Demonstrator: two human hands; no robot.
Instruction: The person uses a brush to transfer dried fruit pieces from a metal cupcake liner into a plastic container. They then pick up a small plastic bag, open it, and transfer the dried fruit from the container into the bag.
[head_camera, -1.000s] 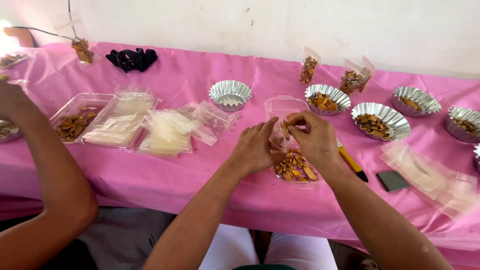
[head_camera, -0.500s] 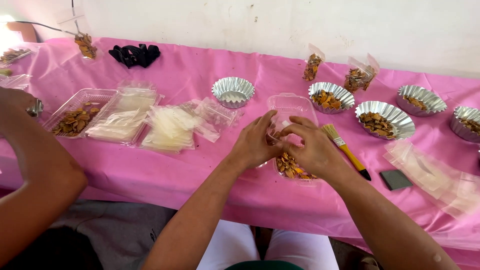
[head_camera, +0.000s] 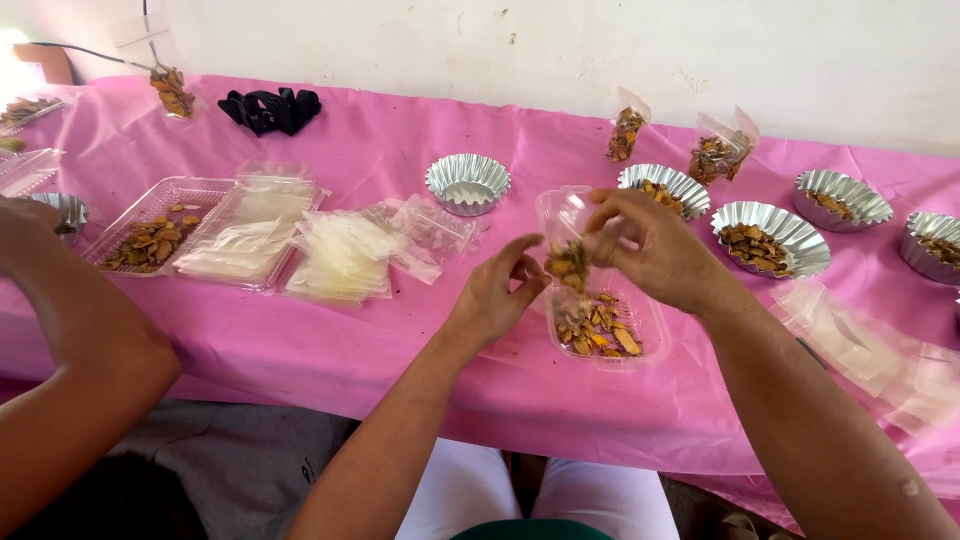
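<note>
The pink tablecloth (head_camera: 380, 340) covers the whole long table. At 9 o'clock of the view, the bare arm of another person (head_camera: 70, 340) reaches in, beside a clear tray of dried pieces (head_camera: 150, 235) and two flat stacks of clear bags (head_camera: 300, 245). Foil cups (head_camera: 768, 238) with brown pieces stand in a row at 2 o'clock, and one empty foil cup (head_camera: 467, 182) sits at 12 o'clock. The right hand (head_camera: 655, 250) is curled, its fingertips pinching the upper part of a small clear bag (head_camera: 568, 235) (partly filled with orange-brown chips). The left hand (head_camera: 497, 295) is half closed, thumb and forefinger pinching the bag's edge. The bag hangs just above a clear tray of chips (head_camera: 600, 325), at the center.
</note>
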